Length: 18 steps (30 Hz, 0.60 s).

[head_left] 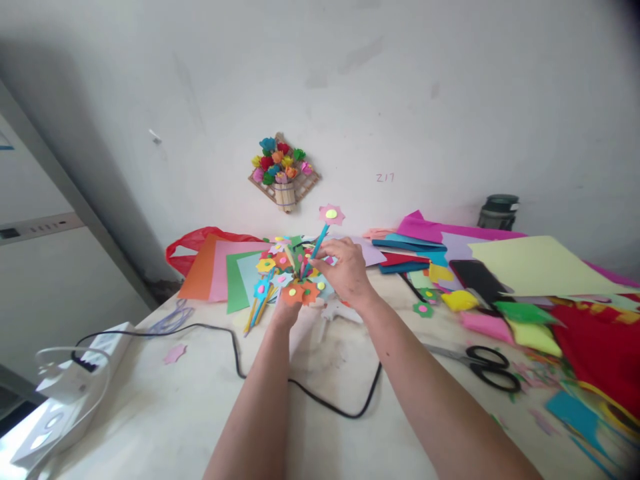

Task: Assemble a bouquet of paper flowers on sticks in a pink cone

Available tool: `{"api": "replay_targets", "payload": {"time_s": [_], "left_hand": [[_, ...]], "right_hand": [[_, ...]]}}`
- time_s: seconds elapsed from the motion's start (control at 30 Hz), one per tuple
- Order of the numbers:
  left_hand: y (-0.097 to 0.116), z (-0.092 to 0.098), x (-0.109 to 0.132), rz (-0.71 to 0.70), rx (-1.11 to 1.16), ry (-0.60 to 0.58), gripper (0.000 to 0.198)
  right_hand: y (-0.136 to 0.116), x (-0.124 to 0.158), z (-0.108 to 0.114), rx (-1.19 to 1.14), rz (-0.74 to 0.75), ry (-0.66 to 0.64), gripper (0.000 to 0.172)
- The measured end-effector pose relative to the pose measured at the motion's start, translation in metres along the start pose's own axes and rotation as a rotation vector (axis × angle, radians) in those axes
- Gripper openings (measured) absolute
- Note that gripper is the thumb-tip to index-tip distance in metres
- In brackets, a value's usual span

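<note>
My right hand (343,267) pinches the blue stem (319,241) of a paper flower (331,215) with pink petals and a yellow centre. This flower stands tilted above a bunch of paper flowers (300,293) in orange, yellow, blue and other colours. Directly under the flower heads, my left hand (288,313) appears closed round the bunch, its fingers mostly hidden by the petals. The lower end of the blue stem meets the middle of the bunch. Beside the bunch on the left, several blue and yellow stems (259,310) lie on the table.
Coloured sheets (200,270) lie at the back left. Black-handled scissors (483,363), clay packets (500,323), a phone (477,280) and paper scraps are on the right. A black cable (345,415) crosses the table from a power strip (55,420). A flower ornament (285,167) hangs on the wall.
</note>
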<state>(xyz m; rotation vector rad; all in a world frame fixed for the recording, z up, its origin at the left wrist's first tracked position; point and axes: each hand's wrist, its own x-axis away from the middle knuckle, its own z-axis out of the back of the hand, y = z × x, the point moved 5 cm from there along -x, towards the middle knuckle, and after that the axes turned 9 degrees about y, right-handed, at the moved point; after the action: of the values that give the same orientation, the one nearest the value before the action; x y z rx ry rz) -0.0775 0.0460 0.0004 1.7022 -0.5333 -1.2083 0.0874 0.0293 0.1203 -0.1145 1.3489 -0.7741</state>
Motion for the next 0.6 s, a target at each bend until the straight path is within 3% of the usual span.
{"api": "replay_targets", "payload": {"time_s": [0.23, 0.47, 0.6], "left_hand": [[-0.011, 0.001, -0.001, -0.016, 0.012, 0.055, 0.013], [-0.01, 0.002, 0.001, 0.0, -0.001, 0.016, 0.014], [-0.014, 0.003, 0.001, 0.06, -0.038, 0.06, 0.009]], "right_hand": [[0.001, 0.002, -0.005, 0.029, 0.038, -0.054, 0.01], [-0.003, 0.004, -0.008, 0.101, 0.177, -0.143, 0.017], [-0.007, 0.002, -0.002, 0.107, 0.213, -0.119, 0.016]]}}
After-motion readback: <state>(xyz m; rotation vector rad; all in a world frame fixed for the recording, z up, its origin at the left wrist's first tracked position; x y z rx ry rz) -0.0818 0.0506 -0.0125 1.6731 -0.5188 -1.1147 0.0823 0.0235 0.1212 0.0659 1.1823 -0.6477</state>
